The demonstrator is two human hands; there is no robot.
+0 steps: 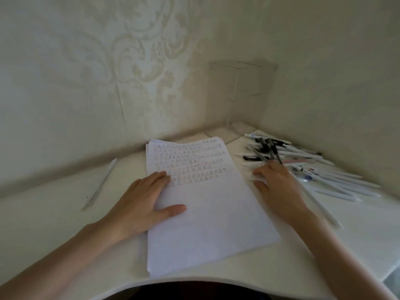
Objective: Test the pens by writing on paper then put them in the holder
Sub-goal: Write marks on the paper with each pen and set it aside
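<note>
A stack of white paper (207, 213) lies in the middle of the table, its upper half filled with rows of small written marks. My left hand (145, 200) rests flat and open on the paper's left edge. My right hand (277, 187) reaches into a pile of pens (303, 161) to the right of the paper; its fingers are spread over the near pens, and the blur hides whether they grip one. A clear plastic holder (242, 92) stands in the far corner and looks empty.
One white pen (100, 185) lies alone on the table left of the paper. Another long white pen (320, 206) lies beside my right wrist. Patterned walls close the corner behind and to the right. The curved table edge (194, 280) is near my body.
</note>
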